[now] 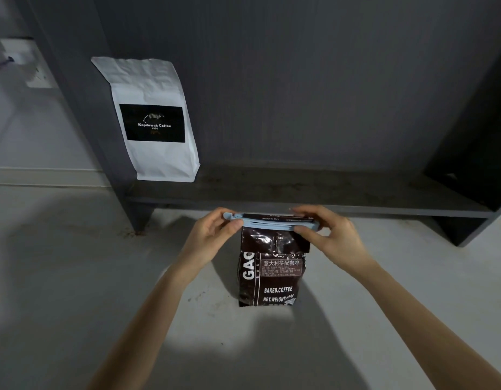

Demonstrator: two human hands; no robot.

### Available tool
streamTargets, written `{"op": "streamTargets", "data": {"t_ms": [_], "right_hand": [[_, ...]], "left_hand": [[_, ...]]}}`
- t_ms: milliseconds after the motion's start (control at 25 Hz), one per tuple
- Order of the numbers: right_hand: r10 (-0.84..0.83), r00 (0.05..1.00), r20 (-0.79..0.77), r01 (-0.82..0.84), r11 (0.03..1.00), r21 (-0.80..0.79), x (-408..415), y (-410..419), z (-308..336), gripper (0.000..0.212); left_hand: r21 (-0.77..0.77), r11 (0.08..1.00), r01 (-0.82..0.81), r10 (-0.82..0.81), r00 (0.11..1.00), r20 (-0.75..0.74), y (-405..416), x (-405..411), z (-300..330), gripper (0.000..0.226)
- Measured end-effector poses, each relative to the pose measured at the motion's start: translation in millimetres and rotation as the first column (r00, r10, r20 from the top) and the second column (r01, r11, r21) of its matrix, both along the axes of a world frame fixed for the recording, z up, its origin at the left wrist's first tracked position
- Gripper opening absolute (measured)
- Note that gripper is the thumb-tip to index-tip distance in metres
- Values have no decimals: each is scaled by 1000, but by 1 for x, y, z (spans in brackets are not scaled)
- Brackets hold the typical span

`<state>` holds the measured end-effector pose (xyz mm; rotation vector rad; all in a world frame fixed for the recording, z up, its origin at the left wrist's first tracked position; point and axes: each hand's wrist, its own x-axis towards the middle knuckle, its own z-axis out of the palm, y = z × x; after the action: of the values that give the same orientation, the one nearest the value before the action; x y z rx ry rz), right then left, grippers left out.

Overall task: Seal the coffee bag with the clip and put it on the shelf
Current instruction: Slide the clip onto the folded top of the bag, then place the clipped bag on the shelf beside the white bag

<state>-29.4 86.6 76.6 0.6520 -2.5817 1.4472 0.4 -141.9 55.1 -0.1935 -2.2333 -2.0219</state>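
A dark brown coffee bag [267, 274] with white lettering stands upright on the pale floor, just in front of a low dark shelf [314, 197]. A long light-blue clip [271, 222] lies across the bag's folded top. My left hand [212, 230] pinches the clip's left end. My right hand [332, 232] pinches its right end, thumb below and fingers on top. Whether the clip is latched I cannot tell.
A white coffee bag [152, 119] with a black label stands on the shelf's left end, leaning against the dark back panel. The shelf's upright side panel [83, 108] is at the left, another at the right [474, 164]. A wall socket [21, 56] is at far left.
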Motion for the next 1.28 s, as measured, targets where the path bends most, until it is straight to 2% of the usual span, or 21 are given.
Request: {"op": "streamTargets", "data": {"t_ms": [120,280,480,640,760,920,1080,1160,1280], "right_hand": [[-53,992,114,68,989,-135,-3,2,-8,21],[-61,992,106,79,982,-172,-1,0,-9,15],[-68,994,85,85,974,-211,4,-4,-8,28],[-52,994,97,72,973,-219,7,-9,-7,27],[-60,993,103,82,971,-223,7,-8,-6,25],[-61,987,152,97,965,-242,3,-5,-10,26],[-10,958,286,98,950,-295,1,-2,-24,30],[13,942,335,84,958,-274,5,-1,-38,33],[-33,947,321,89,983,-163,10,1,-57,44]], "left_hand": [[56,998,-8,7,1000,24,3,-1,-2,6],[136,990,-38,31,998,49,5,3,-7,19],[195,980,-34,22,998,66,8,9,-15,16],[189,979,-82,72,996,59,7,12,-21,12],[140,988,-60,52,997,56,5,11,-15,10],[141,990,-26,17,998,59,12,10,-13,20],[78,997,13,-20,995,94,12,14,-16,24],[44,998,45,-51,989,141,14,18,-20,23],[26,998,62,-65,983,169,17,20,-27,31]]}}
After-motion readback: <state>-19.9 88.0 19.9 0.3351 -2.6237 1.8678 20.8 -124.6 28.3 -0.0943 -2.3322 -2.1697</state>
